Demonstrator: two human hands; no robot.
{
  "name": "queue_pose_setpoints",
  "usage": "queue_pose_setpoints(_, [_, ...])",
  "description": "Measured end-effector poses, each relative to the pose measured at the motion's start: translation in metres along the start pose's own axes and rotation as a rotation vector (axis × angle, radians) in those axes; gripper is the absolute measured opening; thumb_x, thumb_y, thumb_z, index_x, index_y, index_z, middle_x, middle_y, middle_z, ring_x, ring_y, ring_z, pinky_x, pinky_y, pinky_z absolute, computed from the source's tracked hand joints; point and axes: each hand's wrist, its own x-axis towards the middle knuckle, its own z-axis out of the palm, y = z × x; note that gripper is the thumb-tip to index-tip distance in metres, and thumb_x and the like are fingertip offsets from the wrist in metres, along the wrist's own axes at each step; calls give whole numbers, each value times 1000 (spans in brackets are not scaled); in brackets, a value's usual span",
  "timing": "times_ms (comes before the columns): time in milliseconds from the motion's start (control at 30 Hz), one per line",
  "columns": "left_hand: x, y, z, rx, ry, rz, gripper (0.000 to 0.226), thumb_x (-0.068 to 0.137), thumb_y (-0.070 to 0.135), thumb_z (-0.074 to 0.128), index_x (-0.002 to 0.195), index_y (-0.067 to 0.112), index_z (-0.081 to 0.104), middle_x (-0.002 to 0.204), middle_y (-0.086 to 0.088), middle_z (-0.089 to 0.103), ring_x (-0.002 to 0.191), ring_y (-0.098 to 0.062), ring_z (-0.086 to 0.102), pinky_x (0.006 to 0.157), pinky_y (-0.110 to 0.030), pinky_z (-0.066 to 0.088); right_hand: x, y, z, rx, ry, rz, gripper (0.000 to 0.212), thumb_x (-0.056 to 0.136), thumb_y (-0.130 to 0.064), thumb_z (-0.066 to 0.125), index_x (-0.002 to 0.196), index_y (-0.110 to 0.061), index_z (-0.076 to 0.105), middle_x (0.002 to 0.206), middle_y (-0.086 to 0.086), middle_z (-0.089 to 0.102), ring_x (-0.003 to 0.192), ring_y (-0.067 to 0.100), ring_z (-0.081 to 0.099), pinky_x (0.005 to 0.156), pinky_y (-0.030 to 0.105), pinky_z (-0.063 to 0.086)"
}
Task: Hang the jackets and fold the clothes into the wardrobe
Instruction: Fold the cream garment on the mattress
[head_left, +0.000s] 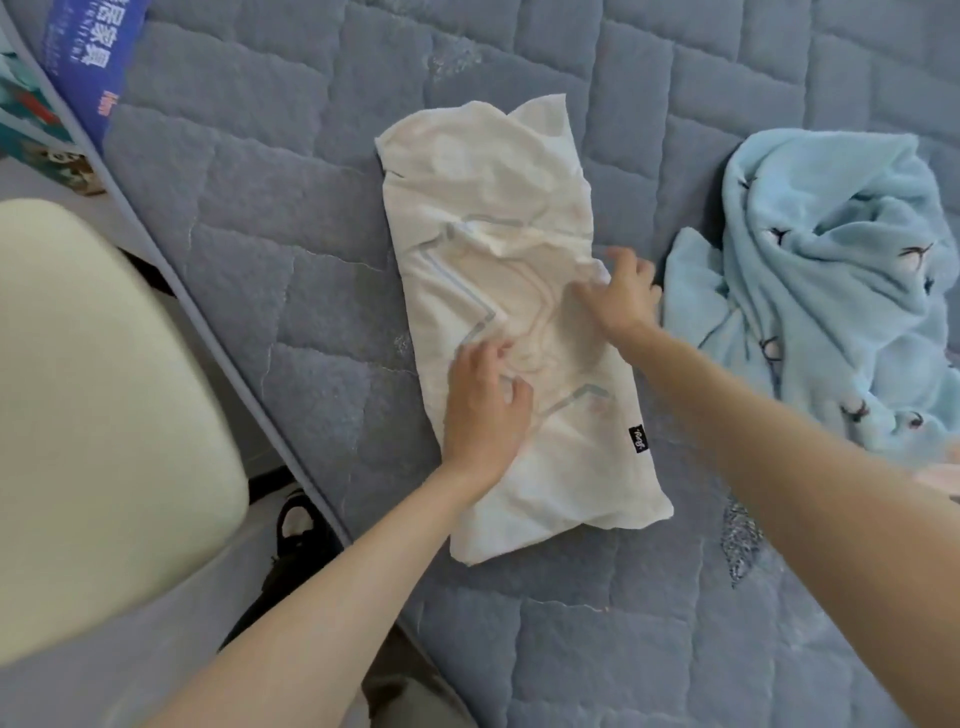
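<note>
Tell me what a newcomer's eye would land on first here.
The white garment, folded into a long strip in the middle of the blue-grey quilted mattress, draws the eye first. The left hand is on its printed middle and the right hand is at its rumpled right edge. Next comes the light blue fleecy garment, crumpled in a heap to the right.

We are losing the blue label (88, 57) to the top edge and the pale fleece (831, 291) to the right; we are failing to read the black tag (639, 447) on the white shirt (483, 208).
</note>
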Motion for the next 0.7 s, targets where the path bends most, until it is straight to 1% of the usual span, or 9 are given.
queue_pose_setpoints(67, [12,-8,-16,98,305,-173,48,84,14,60,130,15,47,130,-8,42,120,-23,38,95,-36,33,-11,16,8,43,-18,117,49,90,-42,56,127,-13,41,135,11,35,125,32,39,101,39,36])
queue_pose_setpoints(100, [19,-11,-25,68,368,-338,52,84,16,62,133,16,44,134,-9,39,121,-25,36,96,-39,32,-18,23,12,39,-36,141,50,88,-44,57,122,-12,42,130,11,39,122,32,43,100,41,39])
queue_pose_setpoints(167, [30,-20,-38,-168,294,-613,60,87,22,62,140,17,35,134,-9,41,116,-25,44,96,-38,38,-32,36,17,-18,-26,143,52,86,-47,59,120,-11,42,127,10,44,117,34,47,96,44,41])
queue_pose_setpoints(200, [32,-25,-41,-302,198,-665,61,89,23,61,141,18,31,127,-6,47,106,-20,50,88,-33,42,-38,41,20,-56,5,131,51,87,-48,58,118,-11,42,127,11,45,116,35,47,95,45,41])
queue_pose_setpoints(267, [29,-30,-42,-408,35,-672,55,91,25,61,137,17,33,113,-2,54,88,-11,53,72,-24,43,-51,49,24,-129,66,105,47,89,-48,56,113,-9,42,124,14,45,114,37,46,87,44,41])
queue_pose_setpoints(400, [27,-31,-31,-514,-3,-783,36,87,29,68,113,13,48,118,-7,59,101,-22,59,87,-36,51,-67,64,28,-178,99,-29,36,94,-34,55,108,-4,41,118,16,41,94,37,51,70,38,40])
queue_pose_setpoints(567, [25,-30,-34,-497,-143,-792,66,76,30,79,130,10,48,125,-6,59,114,-26,57,99,-47,46,-63,78,13,-37,-83,-87,25,97,-29,53,101,-11,36,90,2,51,82,25,49,67,36,34])
queue_pose_setpoints(633, [22,-32,-36,-486,-191,-794,68,74,30,81,131,14,46,125,-5,59,113,-26,57,98,-48,47,-65,83,6,-22,-66,-123,22,99,-28,50,98,-11,37,74,-2,49,75,27,51,62,36,34])
queue_pose_setpoints(700, [15,-36,-35,-436,-233,-777,66,73,29,82,125,16,45,120,-2,59,107,-21,59,92,-43,51,-71,90,1,-22,-6,-175,17,100,-27,46,95,-12,38,72,-2,50,73,27,53,61,38,36])
